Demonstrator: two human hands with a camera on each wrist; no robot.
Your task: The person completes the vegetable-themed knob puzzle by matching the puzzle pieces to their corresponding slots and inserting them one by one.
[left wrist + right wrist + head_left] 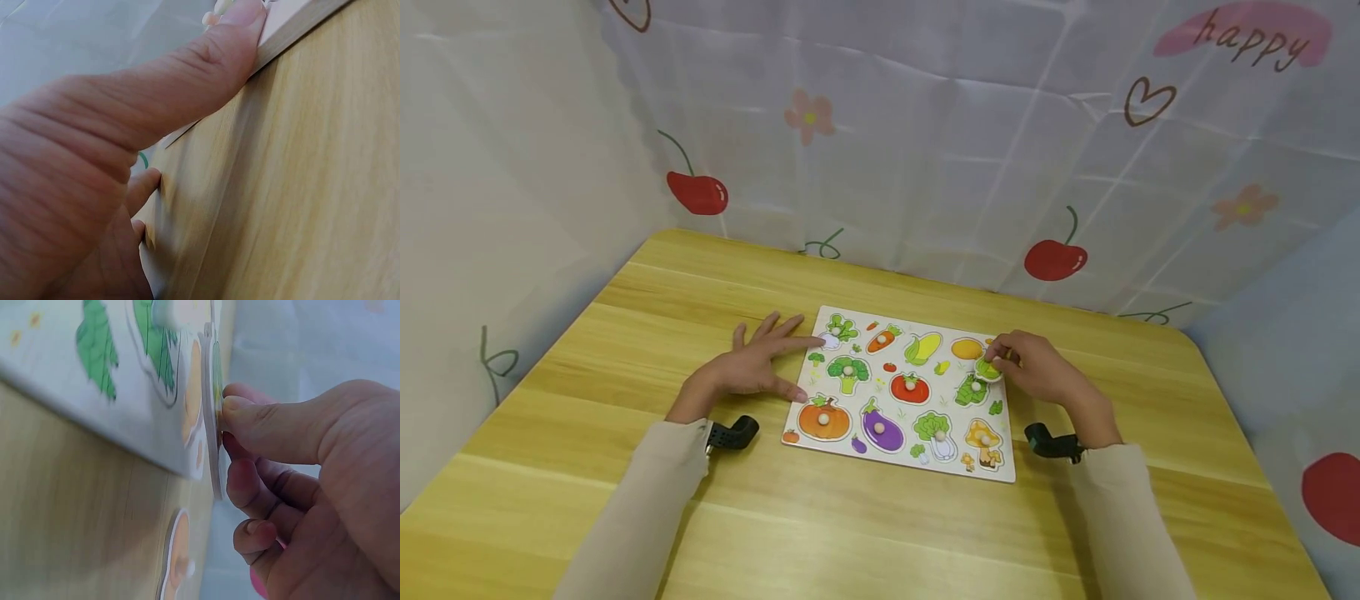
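Note:
A wooden vegetable peg puzzle board (951, 404) lies on the table. My right hand (1040, 367) pinches a green and yellow puzzle piece (989, 370) between thumb and fingers, above the right side of the board. In the right wrist view this piece (217, 419) stands edge-on, its knob covered by the fingertips. My left hand (752, 360) lies with fingers spread at the board's left edge; the thumb (187, 81) rests on that edge and the index fingertip is by the white radish piece (831, 341). The corn picture (922, 348) and potato picture (967, 348) show no knob.
Knobbed pieces on the board include a pumpkin (824, 421), an eggplant (883, 429), a tomato (910, 388) and a mushroom (982, 435). An orange-tan piece (175, 556) with a knob lies on the table past the board. A printed curtain (910, 167) hangs behind the table.

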